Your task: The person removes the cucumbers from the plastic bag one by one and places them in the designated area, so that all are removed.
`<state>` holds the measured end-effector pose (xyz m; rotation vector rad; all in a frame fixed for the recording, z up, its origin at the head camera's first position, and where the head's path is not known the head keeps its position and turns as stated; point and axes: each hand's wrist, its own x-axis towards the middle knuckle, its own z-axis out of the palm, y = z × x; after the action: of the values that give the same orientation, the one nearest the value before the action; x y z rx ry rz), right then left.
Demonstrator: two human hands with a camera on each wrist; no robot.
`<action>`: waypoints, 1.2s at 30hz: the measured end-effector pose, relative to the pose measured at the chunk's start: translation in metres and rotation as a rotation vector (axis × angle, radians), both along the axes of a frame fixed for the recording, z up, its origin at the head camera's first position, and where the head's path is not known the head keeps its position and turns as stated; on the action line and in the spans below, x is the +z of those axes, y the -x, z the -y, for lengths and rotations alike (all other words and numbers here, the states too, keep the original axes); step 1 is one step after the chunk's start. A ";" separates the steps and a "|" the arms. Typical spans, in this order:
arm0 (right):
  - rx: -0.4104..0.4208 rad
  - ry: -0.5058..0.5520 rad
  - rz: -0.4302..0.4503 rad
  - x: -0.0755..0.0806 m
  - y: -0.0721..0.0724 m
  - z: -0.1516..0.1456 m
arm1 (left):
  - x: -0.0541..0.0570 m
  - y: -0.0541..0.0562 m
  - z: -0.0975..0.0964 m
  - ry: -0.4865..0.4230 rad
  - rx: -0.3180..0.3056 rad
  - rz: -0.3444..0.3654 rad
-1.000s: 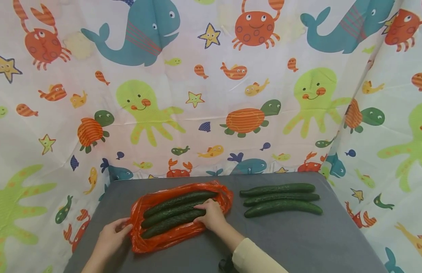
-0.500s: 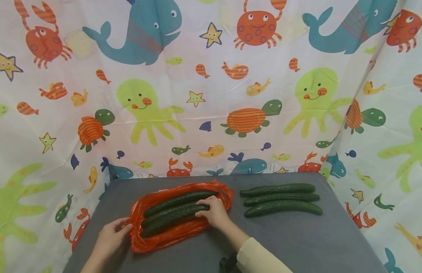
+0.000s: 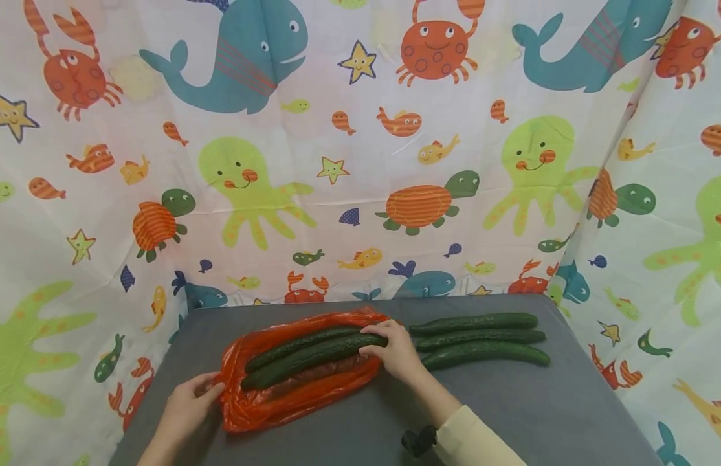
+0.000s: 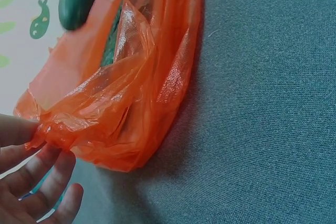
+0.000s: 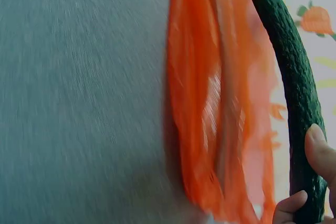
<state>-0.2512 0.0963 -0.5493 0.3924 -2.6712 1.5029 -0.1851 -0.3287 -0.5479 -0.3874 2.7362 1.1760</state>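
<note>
My left hand [image 3: 188, 402] pinches the gathered left end of an orange plastic bag [image 3: 244, 417]; the left wrist view shows thumb and fingers on the crumpled film [image 4: 58, 132]. With thumb and fingers my right hand [image 3: 400, 353] grips a dark green cucumber [image 3: 316, 356] near its right end. That cucumber [image 5: 294, 72] is raised over the bag's opening, slanting up to the right. Behind it another cucumber [image 3: 293, 344] lies in the bag. Whatever lies directly beneath the held cucumber is hidden.
Right of the bag, three cucumbers [image 3: 483, 353] lie side by side on the grey tabletop [image 3: 512, 414]. A black object [image 3: 419, 441] sits by the right sleeve [image 3: 471, 437]. A cloth printed with sea animals [image 3: 349, 259] hangs behind and along both sides.
My right hand has lifted the front cucumber from the bag and moved it up and to the right, baring the bag's front inside. The left hand has stayed at the bag's end.
</note>
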 end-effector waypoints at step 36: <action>-0.191 -0.283 0.068 -0.027 -0.048 -0.261 | -0.002 -0.001 -0.005 -0.034 0.051 0.035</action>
<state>-0.2030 0.3575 -0.5762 0.0929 -2.8846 1.1104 -0.1841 -0.3239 -0.5500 -0.4716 2.6883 1.2146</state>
